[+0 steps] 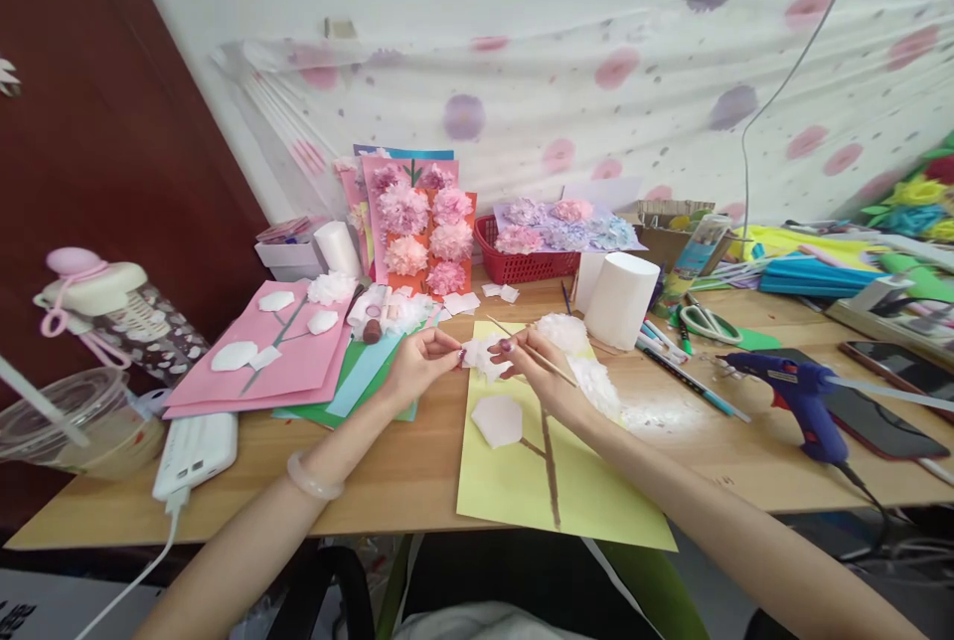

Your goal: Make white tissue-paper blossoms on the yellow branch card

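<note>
My right hand point(550, 372) grips a thin wooden stick point(557, 368) that slants across the fingers, its pale tip pointing up and left. Those fingertips are beside a white tissue flower point(484, 359) at the top left of a yellow sheet point(514, 491). My left hand point(424, 362) is at the left edge of that flower, thumb and finger pinched together; what they hold is too small to make out. On the yellow sheet are a brown stem point(550, 466), a white paper polygon point(498, 420) and white ruffled tissue flowers point(596, 387) at the right, partly behind my hand.
Left are a pink sheet point(201, 392) with white paper pieces, a power bank point(196, 453) and a cup point(75, 421). A tissue roll point(621, 297) stands behind the yellow sheet. A glue gun point(790, 392), phones point(886, 411) and pens point(682, 377) lie right. Behind is a red basket point(514, 265).
</note>
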Demonstrator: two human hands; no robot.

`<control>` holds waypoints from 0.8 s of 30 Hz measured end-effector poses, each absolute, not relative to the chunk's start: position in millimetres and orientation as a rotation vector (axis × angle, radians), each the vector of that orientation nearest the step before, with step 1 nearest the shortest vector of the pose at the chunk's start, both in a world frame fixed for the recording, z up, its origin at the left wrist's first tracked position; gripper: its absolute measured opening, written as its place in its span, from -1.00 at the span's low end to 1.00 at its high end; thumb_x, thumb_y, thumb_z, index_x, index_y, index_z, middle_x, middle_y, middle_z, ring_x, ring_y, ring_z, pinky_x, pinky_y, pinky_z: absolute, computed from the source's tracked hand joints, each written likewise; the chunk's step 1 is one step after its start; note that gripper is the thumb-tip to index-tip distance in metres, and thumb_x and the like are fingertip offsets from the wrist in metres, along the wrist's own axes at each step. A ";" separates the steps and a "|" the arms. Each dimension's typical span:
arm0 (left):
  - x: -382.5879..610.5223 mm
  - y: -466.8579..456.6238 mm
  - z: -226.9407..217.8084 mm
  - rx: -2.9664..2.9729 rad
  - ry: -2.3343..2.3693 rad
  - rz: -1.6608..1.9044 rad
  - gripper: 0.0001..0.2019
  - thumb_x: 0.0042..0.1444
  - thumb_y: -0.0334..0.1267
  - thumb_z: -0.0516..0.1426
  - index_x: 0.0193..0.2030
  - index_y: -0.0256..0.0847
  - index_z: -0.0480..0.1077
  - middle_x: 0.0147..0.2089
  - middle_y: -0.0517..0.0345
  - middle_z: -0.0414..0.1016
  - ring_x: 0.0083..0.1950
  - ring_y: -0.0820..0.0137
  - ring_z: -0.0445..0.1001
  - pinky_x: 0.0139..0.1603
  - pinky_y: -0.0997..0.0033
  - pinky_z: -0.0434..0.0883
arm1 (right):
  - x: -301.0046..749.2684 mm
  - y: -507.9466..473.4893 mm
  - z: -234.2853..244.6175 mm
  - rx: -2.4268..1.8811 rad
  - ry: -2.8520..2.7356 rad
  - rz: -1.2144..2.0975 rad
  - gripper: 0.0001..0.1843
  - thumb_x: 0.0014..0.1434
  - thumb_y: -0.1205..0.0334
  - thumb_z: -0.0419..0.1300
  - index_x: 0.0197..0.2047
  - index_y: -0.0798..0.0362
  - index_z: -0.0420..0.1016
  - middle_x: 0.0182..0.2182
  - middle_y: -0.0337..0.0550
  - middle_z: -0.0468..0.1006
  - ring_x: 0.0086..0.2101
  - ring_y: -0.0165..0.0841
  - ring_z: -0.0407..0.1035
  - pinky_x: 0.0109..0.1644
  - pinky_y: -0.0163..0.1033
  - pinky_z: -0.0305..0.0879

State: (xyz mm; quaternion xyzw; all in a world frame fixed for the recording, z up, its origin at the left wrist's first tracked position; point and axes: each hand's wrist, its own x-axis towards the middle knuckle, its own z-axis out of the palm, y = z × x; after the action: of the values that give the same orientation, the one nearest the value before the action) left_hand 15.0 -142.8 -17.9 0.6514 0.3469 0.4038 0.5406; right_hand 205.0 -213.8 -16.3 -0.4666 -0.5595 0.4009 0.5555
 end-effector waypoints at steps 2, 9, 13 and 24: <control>21.0 -149.8 -20.2 1.626 0.835 0.982 -0.76 -0.11 -0.18 0.28 -0.36 -0.22 0.36 -0.31 0.07 0.57 -0.26 0.31 0.56 -0.12 0.23 0.50 | 197.9 -215.5 -18.8 -1.073 -1.332 0.975 -0.67 0.07 -0.02 0.27 -0.32 0.03 0.30 -0.26 -0.13 0.53 -0.21 -0.31 0.47 -0.19 -0.19 0.42; 26.1 -156.7 -25.6 1.730 0.796 1.027 -0.76 -0.07 -0.34 0.24 -0.23 -0.25 0.36 -0.30 0.12 0.53 -0.27 0.42 0.53 -0.19 0.40 0.49 | 193.9 -217.0 -26.2 -1.005 -1.277 1.030 -0.73 0.03 0.15 0.28 -0.32 -0.02 0.24 -0.28 -0.22 0.51 -0.28 -0.36 0.47 -0.11 -0.13 0.41; 25.0 -158.0 -24.1 1.782 0.758 1.043 -0.76 -0.06 -0.39 0.23 -0.21 -0.25 0.35 -0.32 0.16 0.48 -0.29 0.45 0.49 -0.21 0.44 0.46 | 194.6 -219.3 -21.4 -1.049 -1.271 1.023 -0.71 0.02 0.12 0.30 -0.34 -0.03 0.23 -0.28 -0.20 0.51 -0.23 -0.32 0.47 -0.08 -0.10 0.41; 24.3 -161.4 -23.9 1.810 0.675 1.051 -0.73 -0.03 -0.40 0.20 -0.15 -0.25 0.32 -0.32 0.17 0.43 -0.26 0.45 0.45 -0.14 0.41 0.42 | 194.3 -215.6 -29.2 -1.015 -1.328 0.974 -0.87 0.05 0.29 0.15 -0.33 -0.04 0.24 -0.40 -0.29 0.46 -0.35 -0.37 0.44 -0.20 -0.18 0.37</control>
State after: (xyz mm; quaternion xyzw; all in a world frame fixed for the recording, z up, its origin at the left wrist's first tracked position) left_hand 24.3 -161.4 -23.9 0.7334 0.2733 0.4258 0.4540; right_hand 194.3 -215.6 -29.2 -0.4319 -0.5651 0.4146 0.5677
